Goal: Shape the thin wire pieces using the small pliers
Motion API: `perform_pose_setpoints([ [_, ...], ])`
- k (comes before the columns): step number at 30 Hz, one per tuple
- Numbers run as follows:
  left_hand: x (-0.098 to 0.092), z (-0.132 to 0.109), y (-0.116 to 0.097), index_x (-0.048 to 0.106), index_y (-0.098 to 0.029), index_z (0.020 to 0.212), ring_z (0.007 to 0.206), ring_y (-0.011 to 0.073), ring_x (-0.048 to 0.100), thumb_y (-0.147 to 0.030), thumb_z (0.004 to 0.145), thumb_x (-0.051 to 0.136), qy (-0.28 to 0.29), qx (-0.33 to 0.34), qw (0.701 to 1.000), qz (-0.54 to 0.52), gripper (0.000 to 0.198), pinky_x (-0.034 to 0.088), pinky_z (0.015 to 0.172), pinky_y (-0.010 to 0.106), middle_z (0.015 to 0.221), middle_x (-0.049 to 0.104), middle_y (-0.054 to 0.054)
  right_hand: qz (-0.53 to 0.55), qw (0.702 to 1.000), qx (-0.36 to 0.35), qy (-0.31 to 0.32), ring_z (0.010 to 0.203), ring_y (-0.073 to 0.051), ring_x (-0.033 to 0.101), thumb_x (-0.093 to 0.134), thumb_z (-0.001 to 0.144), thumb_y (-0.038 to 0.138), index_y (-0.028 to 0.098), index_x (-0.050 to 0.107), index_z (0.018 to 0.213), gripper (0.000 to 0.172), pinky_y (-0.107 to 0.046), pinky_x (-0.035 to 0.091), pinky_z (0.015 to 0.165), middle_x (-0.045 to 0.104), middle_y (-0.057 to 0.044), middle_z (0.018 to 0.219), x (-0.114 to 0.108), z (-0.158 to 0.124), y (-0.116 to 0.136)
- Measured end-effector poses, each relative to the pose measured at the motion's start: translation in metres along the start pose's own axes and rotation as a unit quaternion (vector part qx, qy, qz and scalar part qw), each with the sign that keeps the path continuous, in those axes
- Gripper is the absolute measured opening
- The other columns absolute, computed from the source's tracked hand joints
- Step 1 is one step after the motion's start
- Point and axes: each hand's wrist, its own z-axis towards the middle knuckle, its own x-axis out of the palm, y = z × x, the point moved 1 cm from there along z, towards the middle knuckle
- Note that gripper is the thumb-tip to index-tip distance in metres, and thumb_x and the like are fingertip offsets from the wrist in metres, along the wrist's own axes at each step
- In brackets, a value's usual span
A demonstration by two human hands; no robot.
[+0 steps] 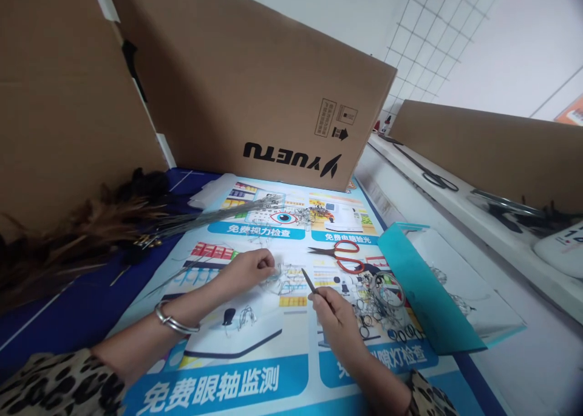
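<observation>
My left hand (249,268) is curled shut and pinches a small tangle of thin wire pieces (280,277) on the printed poster (237,379). A silver bangle (175,322) sits on that wrist. My right hand (334,319) is closed on a thin dark pointed tool (309,280), whose tip points toward the wire pieces. Red-handled scissors (341,255) lie just beyond the right hand. A heap of small rings and wire loops (380,310) lies to the right of that hand.
A bundle of brown and black feathers on long wire stems (91,228) lies at the left on a blue cloth. Large cardboard sheets (246,82) stand behind. A teal folder (423,294) lies at the right, and beyond it a white ledge carries black scissors (439,180).
</observation>
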Motion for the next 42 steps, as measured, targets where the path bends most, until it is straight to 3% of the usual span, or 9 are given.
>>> perform_pose_setpoints([
  [5,-0.003,-0.009,-0.001,0.063,-0.018,0.071,0.058,0.0157,0.053,-0.036,0.072,0.052,-0.004,0.013,0.999,-0.045,0.021,0.036,0.054,0.022,0.06,0.06,-0.002,-0.005,1.0,0.003,0.005,0.06,-0.01,0.043,0.044,0.088,0.035,0.017,0.055,0.078,0.023,-0.02,0.033,0.054,0.047,0.003,0.065,-0.001,-0.002,-0.001],
  [12,-0.013,-0.021,-0.006,0.06,-0.019,0.078,0.054,0.0139,0.052,-0.036,0.077,0.049,-0.053,0.009,0.996,-0.07,0.02,0.036,0.052,0.022,0.06,0.059,-0.002,0.02,1.0,0.001,0.009,0.059,-0.009,0.042,0.044,0.088,0.036,0.018,0.053,0.075,0.024,-0.02,0.032,0.053,0.044,0.004,0.063,-0.001,-0.002,-0.003],
  [24,-0.041,-0.046,-0.044,0.058,-0.021,0.086,0.053,0.0134,0.049,-0.03,0.081,0.044,-0.112,0.059,0.991,0.047,0.017,0.034,0.052,0.022,0.055,0.053,-0.005,0.03,0.999,0.016,0.004,0.056,-0.009,0.04,0.045,0.086,0.036,0.017,0.054,0.075,0.024,-0.019,0.031,0.05,0.043,0.004,0.061,-0.001,-0.001,-0.003],
  [42,-0.05,-0.052,-0.049,0.058,-0.022,0.087,0.059,0.0148,0.053,-0.032,0.082,0.045,-0.125,0.07,0.986,0.083,0.018,0.035,0.055,0.023,0.062,0.06,-0.003,0.027,1.0,0.009,0.003,0.055,-0.009,0.038,0.044,0.086,0.037,0.018,0.05,0.07,0.026,-0.02,0.031,0.05,0.041,0.004,0.059,-0.001,-0.002,0.001],
])
